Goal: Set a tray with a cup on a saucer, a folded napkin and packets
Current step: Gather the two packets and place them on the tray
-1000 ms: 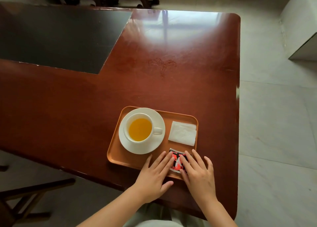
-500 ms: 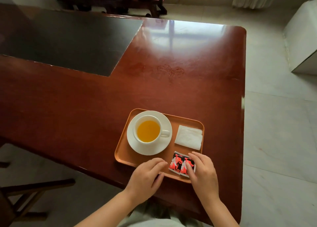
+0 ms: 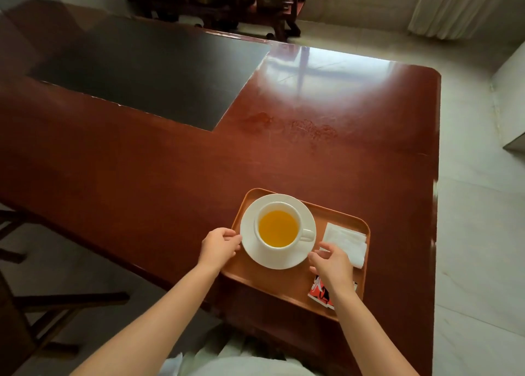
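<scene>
An orange tray (image 3: 272, 283) lies near the table's front edge. On its left half stands a white cup (image 3: 278, 228) of yellow liquid on a white saucer (image 3: 270, 258), handle to the right. A folded white napkin (image 3: 345, 242) lies at the tray's right. Red and white packets (image 3: 319, 292) lie at the tray's front right, partly hidden by my right wrist. My left hand (image 3: 218, 246) has its fingertips at the saucer's left rim. My right hand (image 3: 331, 263) reaches to the saucer's right rim, fingers apart, over the napkin's near corner.
The tray rests on a glossy red-brown table (image 3: 170, 177) with a black inset panel (image 3: 147, 69) at the back left. A dark wooden chair (image 3: 42, 313) stands at the lower left. Pale floor tiles (image 3: 477, 233) lie beyond the table's right edge.
Both hands left the packets and moved up to the two sides of the saucer. The packets stay at the tray's front right. The camera has moved closer.
</scene>
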A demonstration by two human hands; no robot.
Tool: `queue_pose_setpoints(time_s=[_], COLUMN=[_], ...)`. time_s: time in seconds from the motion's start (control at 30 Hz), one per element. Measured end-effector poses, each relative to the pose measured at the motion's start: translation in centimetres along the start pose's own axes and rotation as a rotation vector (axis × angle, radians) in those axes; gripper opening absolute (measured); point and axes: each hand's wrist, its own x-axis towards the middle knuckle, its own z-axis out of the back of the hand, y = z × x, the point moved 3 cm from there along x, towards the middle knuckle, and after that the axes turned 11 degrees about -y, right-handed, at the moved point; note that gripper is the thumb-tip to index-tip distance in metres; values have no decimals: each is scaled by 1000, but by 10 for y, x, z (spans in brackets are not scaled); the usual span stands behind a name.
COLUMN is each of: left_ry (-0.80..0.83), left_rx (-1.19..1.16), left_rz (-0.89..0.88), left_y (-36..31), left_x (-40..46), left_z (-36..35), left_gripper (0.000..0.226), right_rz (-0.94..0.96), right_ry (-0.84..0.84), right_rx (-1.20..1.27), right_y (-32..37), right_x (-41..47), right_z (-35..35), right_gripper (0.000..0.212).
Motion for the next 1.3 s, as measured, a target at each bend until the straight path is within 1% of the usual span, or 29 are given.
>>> queue_pose_setpoints(time_s=[0.1,0.27,0.37,0.5,0.63,0.7,0.77,0.8,0.87,0.93,1.0,1.1,1.3], left_ry=[57,84,86,77,84,88,105,124,190,246,261,252,221], left_rx=[-14,-59,-76,-89,-84,-88,-91,-95,-114,-132,-154,-175,-166], left_rz=[45,64,38,19,21,35,71,99,145,168,188,198,163], left_y=[3,7,10,15,25,30,31,31,30,28,27,27,27], left_x=[5,6,4,2,-1,-3,-4,-5,-8,-11,-14,-16,-16], left_z=[-9,-12,-12,-11,-4,-2,-1,-2,-3,-6,-6,-6,-6], left_gripper=[31,17,11,13,13,11,10,9,6,8,7,7,7], right_rz=[-17,-42,-22,-3,-38,8,163,247,346,347,306,290,249], right_ry=[-46,-158,-180,-176,-147,-201,-251,-237,-139,-35,25,23,-36], right_rx=[-1,22,21,10,44,35,16,16,7,-26,-50,-33,2], right_y=[-2,-4,-5,-8,-12,-12,-7,-2,7,13,15,15,14], right_x=[-1,-2,-3,-7,-14,-18,-20,-21,-20,-15,-10,-7,-11], right_z=[-10,-21,-24,-24,-23,-19,-13,-12,-12,-15,-19,-23,-24], right_gripper=[37,24,24,24,24,28,33,35,40,44,43,35,32])
